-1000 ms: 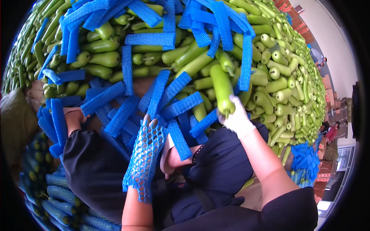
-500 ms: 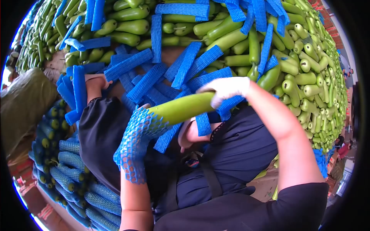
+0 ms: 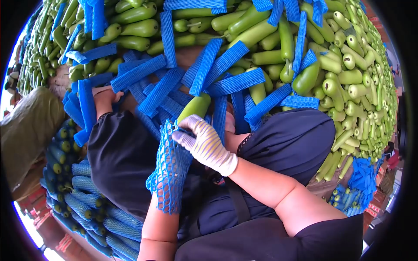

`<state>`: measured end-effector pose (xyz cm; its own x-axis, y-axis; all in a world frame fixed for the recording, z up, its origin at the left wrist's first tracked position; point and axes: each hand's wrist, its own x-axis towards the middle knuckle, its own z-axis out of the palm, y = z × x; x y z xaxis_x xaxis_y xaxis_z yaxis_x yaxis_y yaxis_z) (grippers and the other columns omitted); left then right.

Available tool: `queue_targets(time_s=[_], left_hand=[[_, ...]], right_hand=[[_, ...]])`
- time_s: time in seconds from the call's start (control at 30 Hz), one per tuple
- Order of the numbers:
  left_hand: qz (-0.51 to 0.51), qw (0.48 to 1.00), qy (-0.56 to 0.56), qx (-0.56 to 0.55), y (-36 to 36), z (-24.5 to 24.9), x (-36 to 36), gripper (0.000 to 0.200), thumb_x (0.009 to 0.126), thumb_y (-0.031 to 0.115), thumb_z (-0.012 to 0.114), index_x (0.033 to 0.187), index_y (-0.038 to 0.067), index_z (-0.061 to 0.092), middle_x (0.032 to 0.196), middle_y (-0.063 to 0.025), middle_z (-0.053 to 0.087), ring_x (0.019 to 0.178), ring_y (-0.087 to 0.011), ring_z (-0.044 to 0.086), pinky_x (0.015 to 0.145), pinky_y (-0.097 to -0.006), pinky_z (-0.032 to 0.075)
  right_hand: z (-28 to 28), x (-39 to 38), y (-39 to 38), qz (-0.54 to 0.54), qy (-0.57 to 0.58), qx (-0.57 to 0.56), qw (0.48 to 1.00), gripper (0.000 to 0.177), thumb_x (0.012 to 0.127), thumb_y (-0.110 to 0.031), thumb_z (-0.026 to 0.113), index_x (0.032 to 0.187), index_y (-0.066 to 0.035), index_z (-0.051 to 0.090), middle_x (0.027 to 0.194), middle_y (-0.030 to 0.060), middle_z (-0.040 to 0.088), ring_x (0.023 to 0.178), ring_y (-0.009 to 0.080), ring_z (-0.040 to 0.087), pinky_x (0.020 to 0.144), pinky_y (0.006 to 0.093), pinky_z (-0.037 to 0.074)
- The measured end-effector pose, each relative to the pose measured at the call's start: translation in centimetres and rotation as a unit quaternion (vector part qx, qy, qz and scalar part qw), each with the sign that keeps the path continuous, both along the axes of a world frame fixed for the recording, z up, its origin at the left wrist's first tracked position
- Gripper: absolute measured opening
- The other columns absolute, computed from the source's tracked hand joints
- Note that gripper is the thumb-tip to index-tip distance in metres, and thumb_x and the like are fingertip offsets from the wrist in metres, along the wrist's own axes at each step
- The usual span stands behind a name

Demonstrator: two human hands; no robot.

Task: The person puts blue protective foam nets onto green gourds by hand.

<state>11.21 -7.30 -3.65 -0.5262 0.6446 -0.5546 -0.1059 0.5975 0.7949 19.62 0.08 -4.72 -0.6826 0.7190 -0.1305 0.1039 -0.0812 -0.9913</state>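
A blue foam net sleeve [image 3: 170, 169] is stretched over my left hand [image 3: 167, 182] and forearm. A long green gourd [image 3: 195, 106] sticks out of the sleeve's upper opening, its lower part inside the net. My right hand [image 3: 204, 143], in a white striped glove, pinches the sleeve's rim at the gourd. My left hand is mostly hidden under the netting. Both hands hang over my lap in dark clothing.
A big heap of green gourds [image 3: 331, 65] fills the top and right. Flat blue net sleeves [image 3: 161, 87] lie scattered in front. Netted gourds [image 3: 82, 195] are stacked at lower left. Another person's hand [image 3: 106, 98] rests at left.
My right hand slid from the gourd's far end down to the sleeve's rim. The gourd has gone deeper into the net and now points more upright.
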Motion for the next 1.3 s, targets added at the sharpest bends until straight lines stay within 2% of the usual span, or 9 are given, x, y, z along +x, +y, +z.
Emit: queue_targets(time_s=[0.2,0.37,0.43,0.63,0.73,0.83,0.97,1.1,1.3], left_hand=[[-0.376,0.748,0.546,0.047,-0.7,0.6,-2.2,0.039,0.085,0.026,0.067,0.119,0.006,0.061,0.116,-0.0152,0.065,0.103,-0.0298,0.065,0.087,-0.0378,0.053],[-0.042,0.978,-0.137,0.153,-1.9,-0.1,-2.5,0.037,0.094,0.026,0.057,0.123,0.004,0.057,0.126,-0.0163,0.058,0.117,-0.0282,0.057,0.094,-0.0405,0.05],[0.305,0.792,-0.497,0.181,-1.3,0.1,-2.9,0.042,0.095,0.022,0.054,0.133,0.005,0.049,0.13,-0.0161,0.054,0.123,-0.0366,0.05,0.098,-0.0521,0.046],[0.304,0.868,-0.37,0.131,-1.8,0.1,-0.7,0.06,0.095,0.024,0.056,0.148,0.009,0.031,0.138,-0.015,0.044,0.126,-0.0316,0.047,0.102,-0.0492,0.041],[0.15,0.954,-0.224,0.136,-2.7,-1.0,2.3,0.071,0.094,0.016,0.06,0.152,0.006,0.021,0.137,-0.0154,0.041,0.122,-0.0229,0.046,0.104,-0.0313,0.038],[-0.124,0.981,-0.033,0.146,-2.9,0.8,3.3,0.046,0.095,0.018,0.061,0.137,0.002,0.048,0.134,-0.0173,0.046,0.117,-0.0232,0.05,0.1,-0.0305,0.042],[0.056,0.97,-0.17,0.163,-3.6,3.3,1.4,0.029,0.099,0.024,0.055,0.11,-0.001,0.064,0.097,-0.0054,0.069,0.087,-0.012,0.064,0.077,-0.0267,0.051],[0.075,0.973,-0.168,0.142,-4.8,4.0,1.6,0.064,0.094,0.034,0.059,0.145,0.005,0.033,0.14,-0.0142,0.046,0.124,-0.0234,0.049,0.1,-0.0363,0.043],[0.146,0.681,-0.579,0.424,-12.0,4.9,1.2,0.103,0.075,0.065,0.068,0.146,0.001,0.03,0.132,-0.0227,0.053,0.118,-0.0402,0.055,0.104,-0.0527,0.042]], right_hand=[[-4.4,-1.0,6.9,-0.022,-0.009,-0.202,0.979,0.013,0.086,-0.01,0.071,0.095,-0.001,0.069,0.084,0.003,0.068,0.077,0.0108,0.062,0.074,0.0267,0.05],[-13.4,-1.9,11.8,-0.017,-0.107,-0.195,0.975,0.013,0.084,-0.011,0.072,0.094,-0.002,0.071,0.082,0.0036,0.07,0.074,0.0114,0.062,0.074,0.0267,0.05],[-17.6,-1.2,12.8,-0.024,-0.155,-0.167,0.973,0.013,0.085,-0.013,0.071,0.093,-0.002,0.071,0.081,0.0028,0.07,0.073,0.0109,0.061,0.074,0.0271,0.049],[-15.1,0.0,9.8,-0.124,-0.309,0.123,0.935,0.05,0.082,-0.027,0.074,0.12,0.002,0.057,0.117,0.0208,0.059,0.112,0.0366,0.055,0.099,0.0401,0.043],[-13.3,2.2,6.1,-0.18,-0.036,-0.254,0.95,0.059,0.08,-0.037,0.077,0.123,-0.003,0.054,0.118,0.0153,0.061,0.113,0.0349,0.055,0.099,0.0432,0.043],[-7.7,5.5,4.8,-0.001,0.008,-0.775,0.632,0.055,0.082,-0.042,0.074,0.118,-0.005,0.055,0.113,0.0148,0.065,0.101,0.0343,0.062,0.09,0.0543,0.049],[-3.4,7.8,4.1,-0.024,0.02,-0.626,0.779,0.059,0.084,-0.036,0.073,0.127,-0.004,0.048,0.109,0.0152,0.064,0.094,0.0301,0.066,0.089,0.043,0.053],[5.1,9.1,1.9,0.078,0.031,-0.364,0.928,0.082,0.081,-0.037,0.073,0.144,-0.003,0.032,0.129,0.018,0.052,0.107,0.0297,0.061,0.092,0.0396,0.052],[10.4,7.5,-0.5,0.242,0.107,-0.318,0.911,0.09,0.084,-0.057,0.064,0.147,-0.002,0.032,0.14,0.0238,0.045,0.116,0.0373,0.058,0.087,0.0454,0.055]])
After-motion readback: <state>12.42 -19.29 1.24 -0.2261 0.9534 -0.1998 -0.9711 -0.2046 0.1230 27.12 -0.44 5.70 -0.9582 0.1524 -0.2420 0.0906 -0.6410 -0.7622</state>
